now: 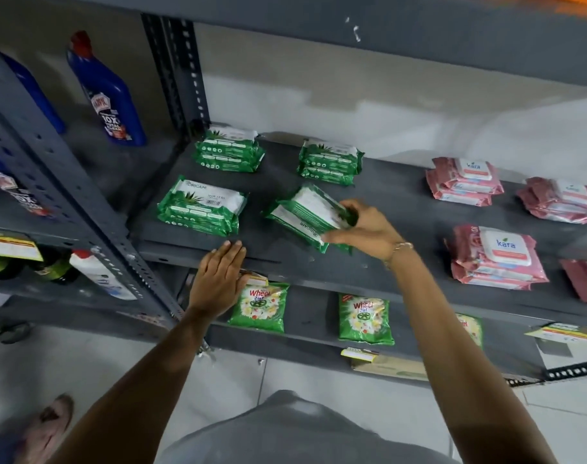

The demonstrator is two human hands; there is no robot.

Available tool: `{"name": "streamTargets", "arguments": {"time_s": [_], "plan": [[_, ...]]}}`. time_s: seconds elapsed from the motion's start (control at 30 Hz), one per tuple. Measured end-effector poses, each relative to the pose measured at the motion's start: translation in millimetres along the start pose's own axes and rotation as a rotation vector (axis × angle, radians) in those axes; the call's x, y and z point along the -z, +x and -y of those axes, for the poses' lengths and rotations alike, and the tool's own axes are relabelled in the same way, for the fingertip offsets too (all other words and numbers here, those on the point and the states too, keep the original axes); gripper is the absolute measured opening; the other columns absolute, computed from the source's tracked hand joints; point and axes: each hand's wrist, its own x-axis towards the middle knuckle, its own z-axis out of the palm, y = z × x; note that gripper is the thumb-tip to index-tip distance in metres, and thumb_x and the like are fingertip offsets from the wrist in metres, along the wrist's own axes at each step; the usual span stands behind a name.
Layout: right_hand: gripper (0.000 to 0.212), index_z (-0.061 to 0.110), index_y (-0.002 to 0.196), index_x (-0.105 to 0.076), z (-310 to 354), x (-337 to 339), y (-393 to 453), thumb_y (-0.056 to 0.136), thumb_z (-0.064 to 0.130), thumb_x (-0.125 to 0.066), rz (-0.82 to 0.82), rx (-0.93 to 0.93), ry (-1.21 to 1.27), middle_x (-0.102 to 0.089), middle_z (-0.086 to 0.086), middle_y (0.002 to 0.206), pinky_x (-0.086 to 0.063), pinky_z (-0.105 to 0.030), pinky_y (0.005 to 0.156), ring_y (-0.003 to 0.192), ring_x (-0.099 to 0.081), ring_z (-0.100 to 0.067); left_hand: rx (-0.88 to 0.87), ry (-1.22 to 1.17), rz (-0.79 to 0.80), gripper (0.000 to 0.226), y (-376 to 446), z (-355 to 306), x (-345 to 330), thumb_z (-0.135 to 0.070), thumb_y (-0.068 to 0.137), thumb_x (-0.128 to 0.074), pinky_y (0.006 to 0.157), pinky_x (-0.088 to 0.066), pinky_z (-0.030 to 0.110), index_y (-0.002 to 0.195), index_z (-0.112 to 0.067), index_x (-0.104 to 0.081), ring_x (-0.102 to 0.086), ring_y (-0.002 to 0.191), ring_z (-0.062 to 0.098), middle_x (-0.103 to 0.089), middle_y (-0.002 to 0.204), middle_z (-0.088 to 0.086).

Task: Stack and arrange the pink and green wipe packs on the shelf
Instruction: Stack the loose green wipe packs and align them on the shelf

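Four green stacks (203, 205) and five pink stacks (496, 259) lie on the shelf (402, 209). The right hand (362, 229) grips the front-middle green stack (305, 216); the left hand (218, 279) rests flat on the shelf edge.

1. A blue Harpic cleaner bottle (108, 95) with a red cap stands on the neighbouring rack at left.
2. Two green Wheel detergent pouches (259, 306) (365, 319) lie on the lower shelf, well apart.
3. A white bottle (98, 274) lies tilted beside dark green bottles (4, 262) at lower left.
4. A yellow price label (359, 353) hangs on the lower shelf's edge.
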Motion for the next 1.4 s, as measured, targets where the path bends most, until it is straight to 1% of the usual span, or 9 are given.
{"name": "streamTargets", "arguments": {"time_s": [0.13, 0.47, 0.63, 0.8, 0.9, 1.1, 1.2, 1.27, 1.4], "plan": [[0.077, 0.012, 0.128, -0.049, 15, -32, 30, 0.061, 0.034, -0.078, -0.292, -0.009, -0.147, -0.05, -0.008, 0.128, -0.041, -0.035, 0.1, 0.121, -0.043, -0.026, -0.039, 0.006, -0.123, 0.049, 3, 2, -7, -0.04, 0.099, -0.023, 0.099, -0.033, 0.041, 0.125, -0.005, -0.045, -0.043, 0.121, 0.027, -0.066, 0.119, 0.017], [0.084, 0.019, 0.139, -0.037, 14, -47, 39, 0.071, 0.063, -0.062, -0.196, -0.065, -0.41, -0.039, -0.008, 0.139, -0.031, -0.05, 0.108, 0.132, -0.032, -0.03, 0.042, -0.109, -0.19, 0.05, 0, -10, -8, -0.037, 0.096, -0.028, 0.108, -0.026, 0.04, 0.12, -0.003, -0.057, -0.043, 0.125, 0.027, -0.062, 0.126, 0.014], [0.046, 0.027, 0.082, -0.064, 16, -28, 44, 0.082, 0.068, -0.043, -0.172, -0.117, 0.012, -0.064, 0.0, 0.087, -0.046, -0.033, 0.087, 0.09, -0.058, -0.021, -0.063, -0.325, -0.189, 0.033, 20, -56, 15, -0.02, 0.092, -0.038, 0.091, -0.044, 0.036, 0.105, -0.007, -0.065, -0.057, 0.102, 0.023, -0.068, 0.106, 0.01], [0.047, 0.015, 0.104, -0.07, 14, -21, 50, 0.084, 0.055, -0.055, -0.015, -0.17, -0.005, -0.069, -0.006, 0.102, -0.047, -0.03, 0.086, 0.096, -0.06, -0.02, 0.615, -0.985, -0.011, 0.054, 76, -97, 46, -0.048, 0.095, -0.033, 0.084, -0.049, 0.041, 0.112, -0.002, -0.056, -0.06, 0.097, 0.032, -0.064, 0.107, 0.018], [0.046, 0.011, 0.077, -0.064, 11, -23, 48, 0.077, 0.057, -0.061, -0.023, -0.235, -0.025, -0.064, -0.007, 0.078, -0.048, -0.032, 0.075, 0.079, -0.06, -0.022, 0.925, -1.119, 0.181, 0.065, 107, -97, 52, -0.054, 0.094, -0.035, 0.092, -0.045, 0.037, 0.126, 0.002, -0.046, -0.056, 0.113, 0.036, -0.055, 0.129, 0.021], [0.082, 0.006, 0.134, -0.029, 7, -33, 35, 0.076, 0.05, -0.067, -0.068, -0.428, 0.295, -0.051, 0.003, 0.1, -0.059, -0.037, 0.081, 0.087, -0.066, -0.019, 0.751, -1.07, 0.351, 0.058, 142, -77, 59, -0.051, 0.087, -0.052, 0.072, -0.04, 0.031, 0.112, 0.0, -0.063, -0.059, 0.092, 0.027, -0.063, 0.102, 0.014], [0.079, 0.011, 0.13, -0.018, 11, -28, 24, 0.079, 0.044, -0.068, 0.016, -0.488, 0.396, -0.05, -0.007, 0.123, -0.058, -0.039, 0.084, 0.079, -0.067, -0.022, 0.638, -1.063, 0.421, 0.044, 151, -75, 65, -0.048, 0.089, -0.052, 0.075, -0.042, 0.032, 0.101, -0.008, -0.066, -0.059, 0.089, 0.023, -0.064, 0.096, 0.01], [0.08, 0.009, 0.133, -0.019, 10, -21, 19, 0.081, 0.052, -0.061, 0.034, -0.46, 0.09, -0.038, -0.003, 0.122, -0.056, -0.039, 0.088, 0.096, -0.066, -0.027, 0.637, -1.037, 0.397, 0.045, 146, -81, 64, -0.052, 0.09, -0.048, 0.076, -0.045, 0.032, 0.104, -0.01, -0.062, -0.059, 0.092, 0.023, -0.062, 0.101, 0.008], [0.061, 0.007, 0.1, -0.056, 14, 3, 43, 0.074, 0.061, -0.049, -0.186, -0.226, -0.25, -0.049, -0.014, 0.108, -0.047, -0.043, 0.098, 0.097, -0.053, -0.026, 0.888, -0.974, 0.096, 0.071, 120, -112, 59, -0.049, 0.09, -0.048, 0.104, -0.036, 0.046, 0.141, -0.001, -0.032, -0.033, 0.132, 0.032, -0.031, 0.146, 0.018]]}}
